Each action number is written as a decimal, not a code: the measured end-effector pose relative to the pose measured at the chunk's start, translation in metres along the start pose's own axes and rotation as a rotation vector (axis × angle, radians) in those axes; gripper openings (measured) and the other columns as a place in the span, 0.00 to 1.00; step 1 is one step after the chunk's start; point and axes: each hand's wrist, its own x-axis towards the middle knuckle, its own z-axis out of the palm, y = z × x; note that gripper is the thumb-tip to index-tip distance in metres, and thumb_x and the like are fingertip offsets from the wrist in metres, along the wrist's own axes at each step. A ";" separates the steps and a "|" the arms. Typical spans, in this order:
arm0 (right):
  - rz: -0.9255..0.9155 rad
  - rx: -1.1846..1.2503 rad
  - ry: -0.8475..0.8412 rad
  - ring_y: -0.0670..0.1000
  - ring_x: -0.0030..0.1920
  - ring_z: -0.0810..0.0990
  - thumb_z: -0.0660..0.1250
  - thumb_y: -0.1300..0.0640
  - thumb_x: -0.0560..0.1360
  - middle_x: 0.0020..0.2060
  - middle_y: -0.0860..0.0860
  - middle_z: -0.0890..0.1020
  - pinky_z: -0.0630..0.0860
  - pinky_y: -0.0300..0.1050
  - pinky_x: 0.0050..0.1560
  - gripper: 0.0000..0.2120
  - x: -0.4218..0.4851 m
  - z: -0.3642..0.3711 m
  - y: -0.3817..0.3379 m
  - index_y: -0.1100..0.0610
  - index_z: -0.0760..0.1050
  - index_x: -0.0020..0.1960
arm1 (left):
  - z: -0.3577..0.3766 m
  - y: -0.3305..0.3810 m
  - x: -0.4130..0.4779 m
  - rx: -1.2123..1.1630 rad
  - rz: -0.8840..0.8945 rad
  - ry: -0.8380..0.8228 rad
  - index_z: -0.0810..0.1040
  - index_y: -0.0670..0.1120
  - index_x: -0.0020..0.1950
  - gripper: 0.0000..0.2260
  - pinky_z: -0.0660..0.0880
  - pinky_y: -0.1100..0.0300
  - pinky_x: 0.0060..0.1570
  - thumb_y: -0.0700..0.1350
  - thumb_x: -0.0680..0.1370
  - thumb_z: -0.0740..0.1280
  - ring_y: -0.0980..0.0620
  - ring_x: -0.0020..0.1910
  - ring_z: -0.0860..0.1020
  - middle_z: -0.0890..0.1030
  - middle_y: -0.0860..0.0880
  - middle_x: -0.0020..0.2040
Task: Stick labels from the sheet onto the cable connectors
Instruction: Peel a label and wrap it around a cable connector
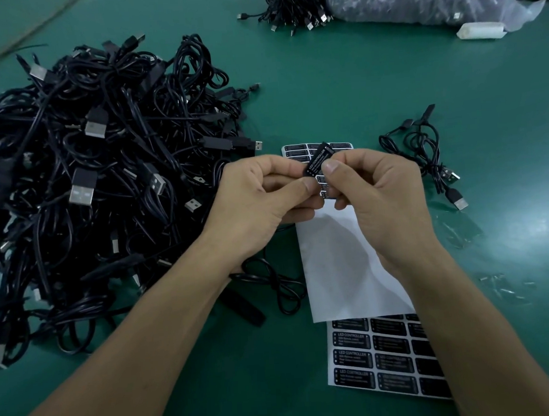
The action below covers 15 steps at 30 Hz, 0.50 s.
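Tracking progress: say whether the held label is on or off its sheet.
Off. The left hand and right hand pinch the LED CONTROLLER label above the label sheet. On a connector yet: cannot tell.

left hand (pixel 259 192) bare | right hand (pixel 381 188) bare | forearms (pixel 145 328) bare | nails (pixel 330 165) short

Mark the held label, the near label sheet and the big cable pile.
label (pixel 316 159): head view, its printed face.
near sheet (pixel 386 350): head view, middle of its printed grid.
cable pile (pixel 87 161): head view, centre of the heap.
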 end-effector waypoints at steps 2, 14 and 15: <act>-0.006 0.001 -0.003 0.40 0.31 0.76 0.68 0.63 0.79 0.29 0.41 0.81 0.74 0.33 0.35 0.10 0.000 0.000 0.000 0.53 0.81 0.40 | 0.000 0.000 0.000 -0.004 -0.001 0.005 0.81 0.42 0.47 0.04 0.82 0.62 0.36 0.35 0.76 0.73 0.51 0.37 0.86 0.86 0.46 0.36; -0.020 -0.053 0.035 0.41 0.31 0.76 0.69 0.62 0.78 0.29 0.41 0.81 0.74 0.34 0.36 0.09 0.000 0.001 0.000 0.52 0.81 0.40 | 0.002 0.001 -0.002 0.008 -0.002 0.015 0.80 0.42 0.46 0.04 0.82 0.61 0.36 0.35 0.76 0.72 0.50 0.37 0.86 0.86 0.45 0.37; -0.020 -0.058 0.042 0.41 0.31 0.76 0.69 0.62 0.78 0.29 0.41 0.81 0.74 0.35 0.36 0.10 0.000 0.002 0.000 0.52 0.81 0.40 | 0.002 0.001 -0.001 0.008 -0.002 0.019 0.80 0.42 0.46 0.04 0.82 0.61 0.36 0.35 0.76 0.72 0.50 0.37 0.86 0.86 0.45 0.36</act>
